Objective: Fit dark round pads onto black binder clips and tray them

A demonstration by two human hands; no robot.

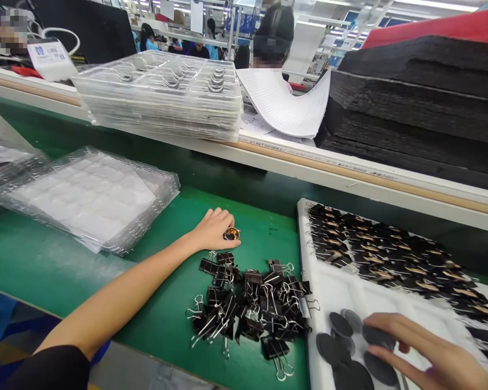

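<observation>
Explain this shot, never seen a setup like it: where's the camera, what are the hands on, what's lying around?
There is no machine: a person works bare-handed. The single picture comes from a camera on their head, looking forward and down.

The left hand is over the green table, with a small round piece between thumb and fingers; whether it is gripped, I can't tell. The right hand pinches a dark disc above a white tray, where more dark discs lie. Between the hands is a heap of black binder clips. Further left lie clear plastic trays.
</observation>
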